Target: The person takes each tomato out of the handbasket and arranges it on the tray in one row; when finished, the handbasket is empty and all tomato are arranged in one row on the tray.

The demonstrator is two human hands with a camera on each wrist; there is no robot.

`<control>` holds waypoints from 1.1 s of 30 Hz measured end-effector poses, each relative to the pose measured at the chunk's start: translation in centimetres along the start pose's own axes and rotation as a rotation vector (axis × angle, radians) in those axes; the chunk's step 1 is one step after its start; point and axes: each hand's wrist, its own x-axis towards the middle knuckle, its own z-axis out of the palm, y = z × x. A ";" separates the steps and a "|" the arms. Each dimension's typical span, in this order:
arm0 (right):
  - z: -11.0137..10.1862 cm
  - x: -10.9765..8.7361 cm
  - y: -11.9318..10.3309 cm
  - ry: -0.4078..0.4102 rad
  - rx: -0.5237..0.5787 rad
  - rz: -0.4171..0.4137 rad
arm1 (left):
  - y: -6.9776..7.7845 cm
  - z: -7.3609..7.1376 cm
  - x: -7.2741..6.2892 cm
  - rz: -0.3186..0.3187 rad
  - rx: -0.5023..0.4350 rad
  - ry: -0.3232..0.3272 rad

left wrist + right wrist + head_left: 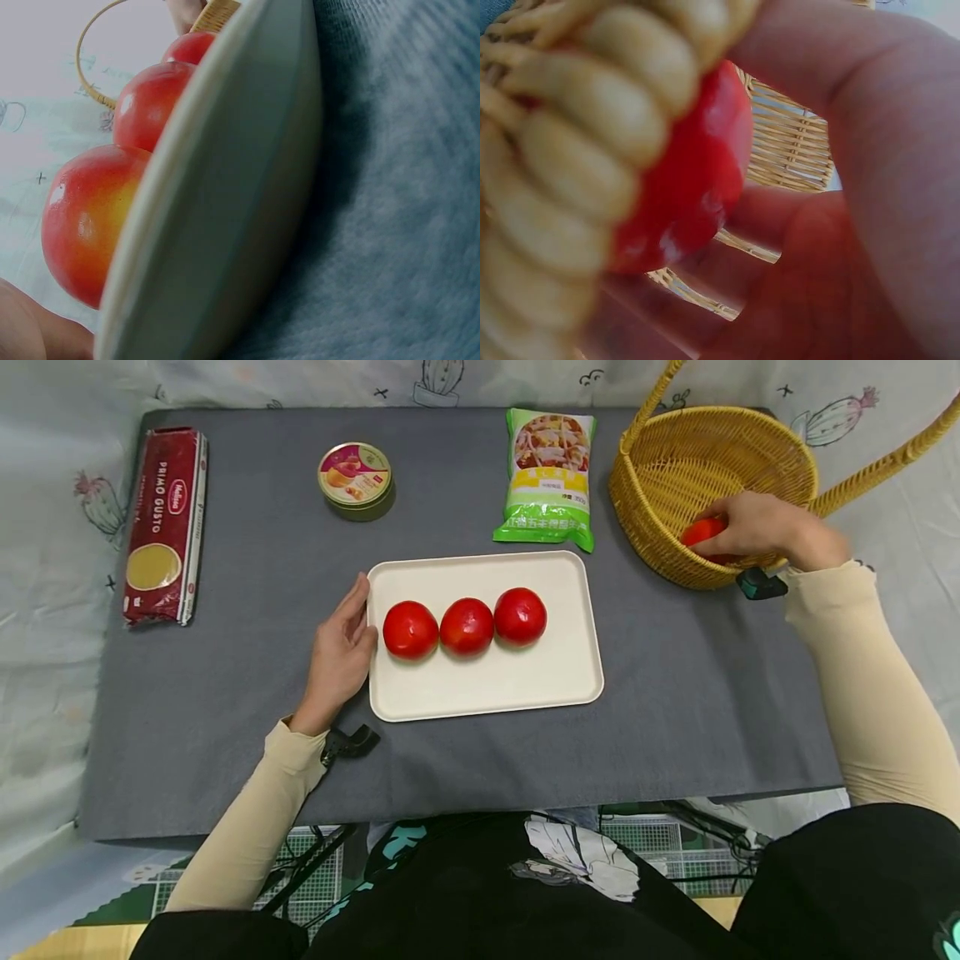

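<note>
My left hand (341, 647) rests against the left edge of a cream rectangular tray (480, 693), fingers straight along the side and thumb at the rim. Three shiny red tomatoes stand in a row on the tray: a left one (410, 631), a middle one (467, 627) and a right one (520, 617). In the left wrist view, the nearest tomato (90, 225) shows a yellow patch. My right hand (765, 527) reaches into a yellow wicker basket (626, 514) and grips another tomato (697, 180). The basket's thick woven rim (570, 150) hides part of it.
A green-and-white food packet (547, 481) lies behind the tray, left of the basket. A round tin (356, 481) stands at the back. The dark red pack (165, 527) lies at the far left. The basket's tall handle (892, 460) stretches out to the right.
</note>
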 end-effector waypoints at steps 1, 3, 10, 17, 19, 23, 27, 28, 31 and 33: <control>0.0 -0.1 0.0 0.002 0.001 0.000 | 0.0 0.0 0.0 0.000 -0.003 -0.001; 0.0 -0.3 -0.1 0.020 -0.001 0.004 | -0.1 0.0 0.0 -0.002 0.010 -0.002; -1.1 -2.6 -2.4 0.298 0.092 0.041 | -0.2 0.0 -0.1 -0.005 0.046 -0.001; 0.1 -6.8 -7.3 0.576 0.218 -0.067 | 0.0 -0.1 -0.1 0.010 0.022 -0.005; 1.3 -7.6 -9.0 0.606 0.200 -0.134 | 0.0 -0.2 -0.2 0.011 0.019 -0.005; 4.7 -7.9 -12.1 0.556 0.149 -0.278 | 0.1 -0.2 -0.3 0.011 0.020 -0.009; 8.1 -6.2 -14.2 0.425 0.107 -0.359 | 0.1 -0.2 -0.3 0.006 0.016 -0.008; 8.9 -5.7 -14.4 0.401 0.100 -0.366 | 0.1 -0.2 -0.3 0.005 0.014 -0.007; 10.7 -4.2 -14.7 0.375 0.082 -0.374 | 0.1 -0.2 -0.2 0.002 0.017 -0.004; 11.5 -3.5 -14.8 0.369 0.079 -0.373 | 0.0 -0.2 -0.2 -0.002 0.019 -0.004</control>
